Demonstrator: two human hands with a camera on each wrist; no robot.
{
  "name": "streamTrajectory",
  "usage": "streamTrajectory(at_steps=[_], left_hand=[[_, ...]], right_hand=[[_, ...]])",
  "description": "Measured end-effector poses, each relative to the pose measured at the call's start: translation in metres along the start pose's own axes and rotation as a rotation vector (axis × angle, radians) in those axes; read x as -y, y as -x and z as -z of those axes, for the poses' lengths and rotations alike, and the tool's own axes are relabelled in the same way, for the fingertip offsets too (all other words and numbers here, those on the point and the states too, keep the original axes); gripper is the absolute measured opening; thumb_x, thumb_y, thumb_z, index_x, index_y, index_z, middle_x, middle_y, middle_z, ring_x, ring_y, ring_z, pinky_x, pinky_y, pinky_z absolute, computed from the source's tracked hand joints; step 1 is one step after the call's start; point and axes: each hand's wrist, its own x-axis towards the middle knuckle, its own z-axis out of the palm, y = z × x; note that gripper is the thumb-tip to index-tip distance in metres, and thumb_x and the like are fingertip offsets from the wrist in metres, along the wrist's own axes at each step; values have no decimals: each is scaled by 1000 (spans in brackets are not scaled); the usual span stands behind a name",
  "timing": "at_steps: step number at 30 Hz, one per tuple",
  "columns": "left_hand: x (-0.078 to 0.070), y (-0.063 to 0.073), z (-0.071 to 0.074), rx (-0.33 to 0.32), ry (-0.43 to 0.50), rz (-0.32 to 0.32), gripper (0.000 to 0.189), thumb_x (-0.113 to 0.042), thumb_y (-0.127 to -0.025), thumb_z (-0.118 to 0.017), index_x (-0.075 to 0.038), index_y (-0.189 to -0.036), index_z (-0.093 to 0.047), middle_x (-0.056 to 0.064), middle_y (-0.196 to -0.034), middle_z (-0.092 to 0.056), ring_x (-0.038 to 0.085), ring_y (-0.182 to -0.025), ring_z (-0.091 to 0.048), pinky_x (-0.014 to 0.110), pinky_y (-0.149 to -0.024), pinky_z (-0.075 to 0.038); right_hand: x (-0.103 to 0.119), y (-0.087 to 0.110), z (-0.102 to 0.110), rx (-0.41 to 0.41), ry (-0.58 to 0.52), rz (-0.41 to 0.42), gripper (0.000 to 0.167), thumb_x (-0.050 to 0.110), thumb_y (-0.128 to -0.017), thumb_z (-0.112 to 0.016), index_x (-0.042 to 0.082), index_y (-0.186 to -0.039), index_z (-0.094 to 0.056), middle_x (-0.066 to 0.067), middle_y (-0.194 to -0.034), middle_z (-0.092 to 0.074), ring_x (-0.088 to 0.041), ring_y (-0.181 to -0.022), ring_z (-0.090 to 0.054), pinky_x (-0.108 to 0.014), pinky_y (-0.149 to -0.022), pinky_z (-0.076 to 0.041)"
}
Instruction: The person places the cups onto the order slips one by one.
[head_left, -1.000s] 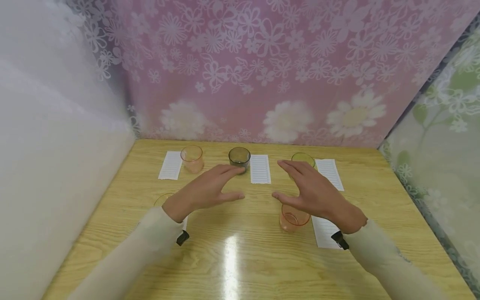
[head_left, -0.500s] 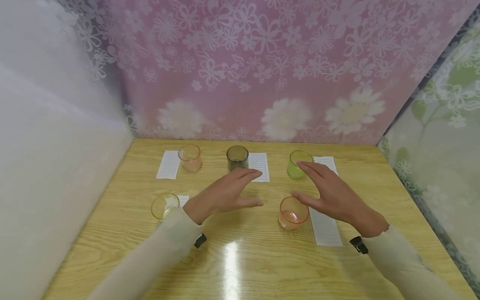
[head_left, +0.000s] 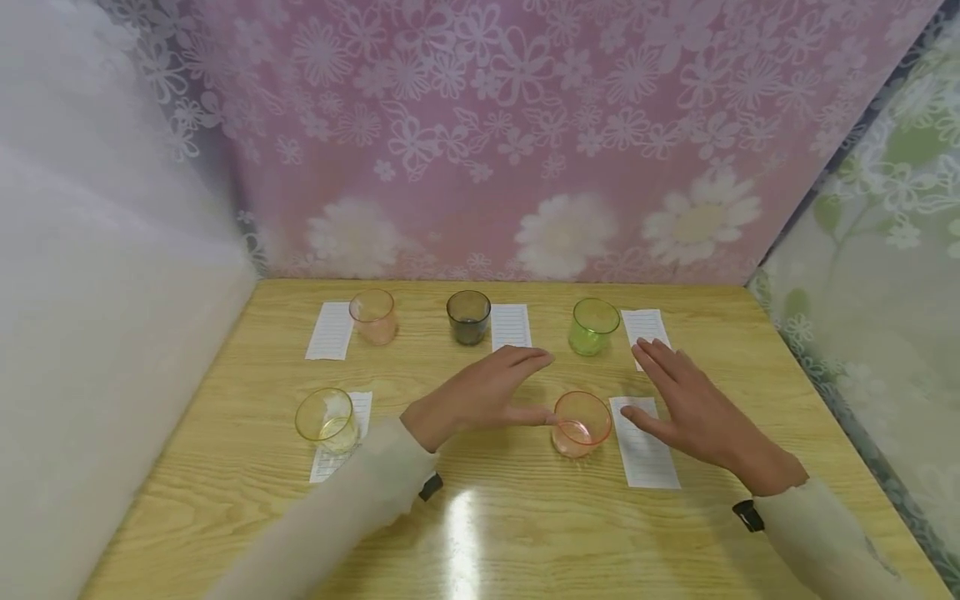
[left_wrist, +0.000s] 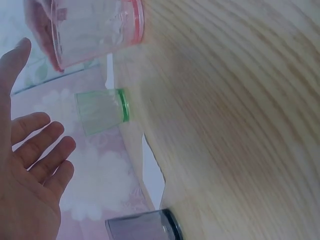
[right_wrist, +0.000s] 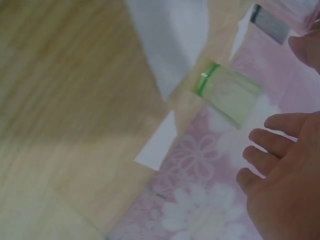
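My left hand (head_left: 487,392) reaches in from the left with fingers extended and thumb apart, its thumb tip overlapping the rim of a pinkish-orange glass (head_left: 581,429) in the head view. On the other side of that glass, my right hand (head_left: 693,412) hovers over a lined paper slip (head_left: 647,454), fingers extended and holding nothing. Behind them stands a green glass (head_left: 593,329), also visible in the left wrist view as a green tumbler (left_wrist: 102,111). A dark grey glass (head_left: 468,318) stands beyond the left hand. All the glasses are upright.
A pale pink glass (head_left: 373,318) stands at the back left beside a paper slip (head_left: 330,332). Nearer, a yellow glass (head_left: 327,421) overlaps another slip near my left sleeve. More slips lie by the grey and green glasses. A pink floral curtain (head_left: 450,167) borders the table's back.
Both hands have moved rightward across the table, still apart. The left hand has come from near the grey glass to the orange one; the right has uncovered the green glass. The glasses stay put.
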Motion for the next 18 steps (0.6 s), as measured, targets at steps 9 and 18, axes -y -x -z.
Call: streamTrajectory(at_steps=[9, 18], left_hand=[[-6, -8, -15, 4, 39, 0, 87, -66, -100, -70, -18, -168, -45, 1, -172, -46, 21, -159, -43, 41, -130, -41], [-10, -13, -26, 30, 60, -8, 87, -68, -100, -70, -19, -168, -45, -1, -172, -44, 18, -160, -41, 39, -130, -39]], right_hand=[[-14, 22, -14, 124, -21, -68, 100, 46, -98, -81, -4, -169, -31, -32, -173, -30, -56, -156, -36, -72, -122, -36], [-27, 41, -20, 227, -51, -120, 110, 55, -96, -81, -1, -172, -25, -28, -177, -27, -51, -161, -31, -70, -123, -36]])
